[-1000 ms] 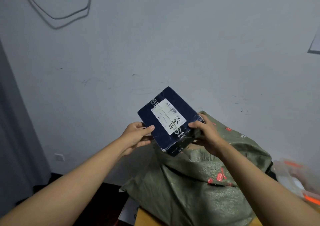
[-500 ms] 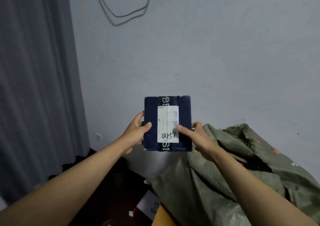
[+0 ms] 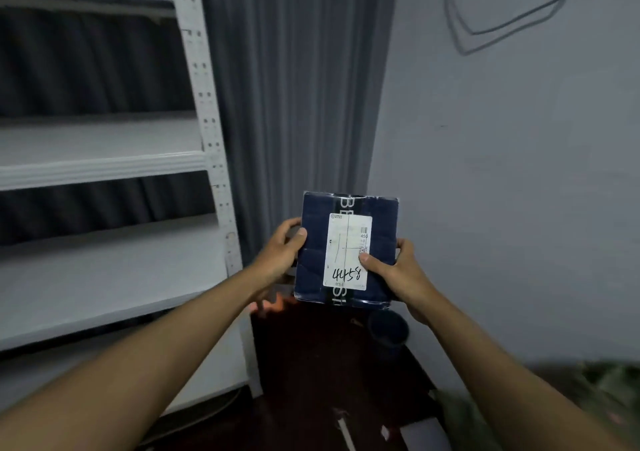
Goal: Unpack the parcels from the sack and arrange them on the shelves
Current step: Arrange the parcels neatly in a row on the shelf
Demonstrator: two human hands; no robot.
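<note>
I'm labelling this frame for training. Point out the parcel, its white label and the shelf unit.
parcel (image 3: 311, 270): head view, dark blue face left of the label.
white label (image 3: 346, 243): head view, its middle.
shelf unit (image 3: 104, 168): head view, front edge of the middle shelf.

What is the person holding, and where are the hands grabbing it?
A dark blue parcel with a white label. The left hand grips its left edge, and the right hand grips its right edge, thumb pressed on the label.

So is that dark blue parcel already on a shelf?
No. Both hands, left and right, hold the parcel in the air beside the shelves.
</note>
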